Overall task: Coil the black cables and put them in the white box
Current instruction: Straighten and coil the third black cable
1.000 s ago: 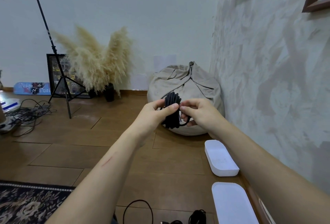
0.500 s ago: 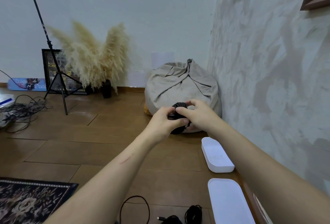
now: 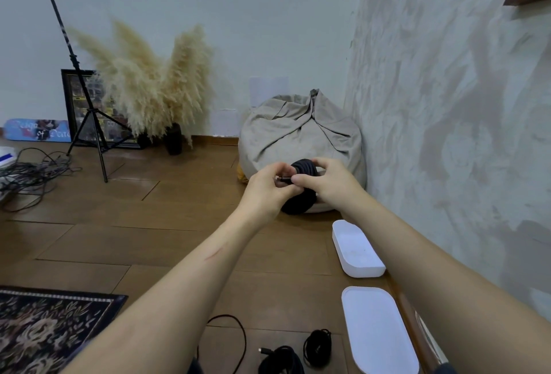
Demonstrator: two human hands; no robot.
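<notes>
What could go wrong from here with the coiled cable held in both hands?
The left hand and right hand grip the coiled black cable, its plug end sticking out; the loops may spring open. The white box lies on the floor off to the right, so a drop could miss it.

Left hand (image 3: 268, 191) and right hand (image 3: 331, 185): uncovered. Both forearms bare to the frame edge. Left forearm (image 3: 179, 290) carries one thin, slanting scratch (image 3: 216, 253) on its upper face. Dark fabric (image 3: 445, 369) shows at the right arm's near end; garment type indeterminate.
</notes>
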